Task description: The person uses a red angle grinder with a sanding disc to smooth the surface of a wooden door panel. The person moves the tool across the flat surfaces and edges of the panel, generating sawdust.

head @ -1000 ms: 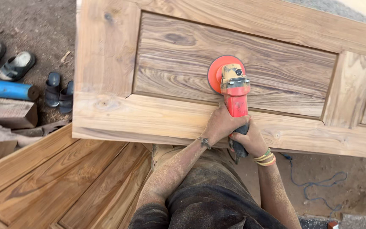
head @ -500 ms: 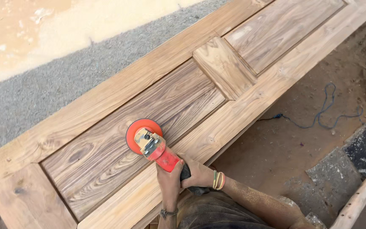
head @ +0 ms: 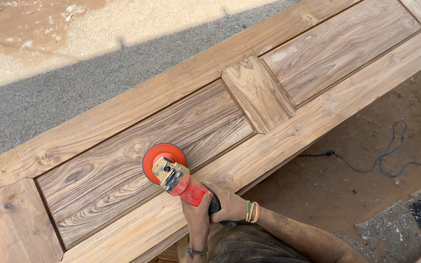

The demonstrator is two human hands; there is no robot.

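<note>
A red angle grinder (head: 180,183) with an orange sanding disc (head: 158,152) rests on the recessed panel of a long wooden door (head: 288,131) lying flat. My left hand (head: 197,216), with a thread band at the wrist, grips the grinder's red body. Just behind it, my right hand (head: 229,204), wearing several bangles, is closed around the black rear handle. The disc sits near the panel's lower edge, close to the door's near rail. Both forearms are dusted with sawdust.
A thin blue cable (head: 391,160) loops over the dirt floor to the right of the door. Grey gravel (head: 74,83) and sunlit sand lie beyond the door's far edge. Grey stone slabs (head: 395,234) sit at the bottom right.
The view has swung from the door's left end toward its right, over its length. The grinder has stayed on the same panel with both hands gripping it, shifting slightly along the panel.
</note>
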